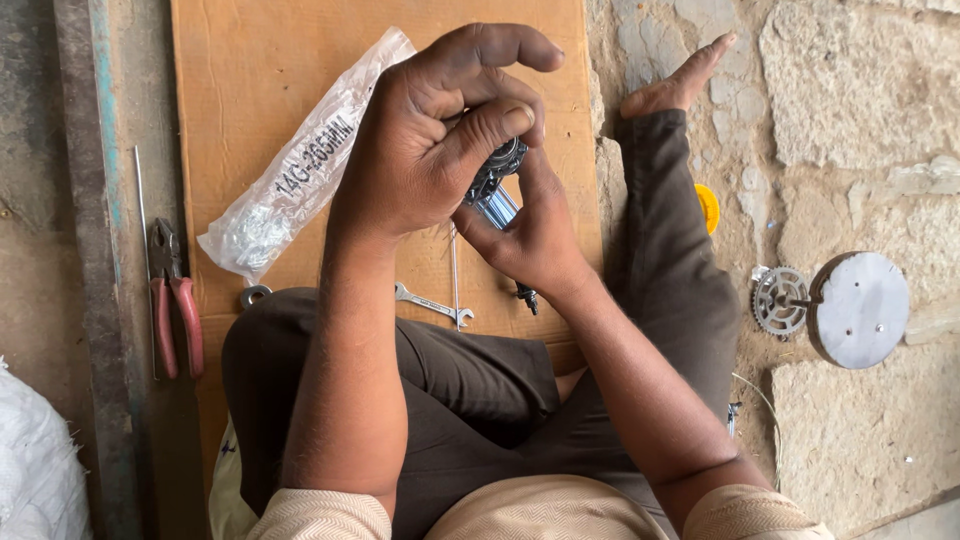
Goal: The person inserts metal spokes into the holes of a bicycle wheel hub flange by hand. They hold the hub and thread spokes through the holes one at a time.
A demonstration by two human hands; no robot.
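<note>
My left hand point(430, 140) and my right hand point(530, 230) meet above my lap, both closed on a small shiny metal hub part point(497, 185) with a dark toothed end. The left thumb and fingers pinch its upper end; the right hand cradles it from below. A thin metal spoke point(454, 275) hangs down from it. Under the hands lies a cardboard sheet point(260, 60) with a small wrench point(432, 306) and a clear plastic bag of spokes point(300, 165).
Red-handled pliers point(172, 300) lie on the left by a metal rail. A round metal disc point(858, 308) with a sprocket point(780, 300) rests on the stone floor at right. A yellow object point(708, 206) peeks out behind my knee. A white sack point(35, 470) sits bottom left.
</note>
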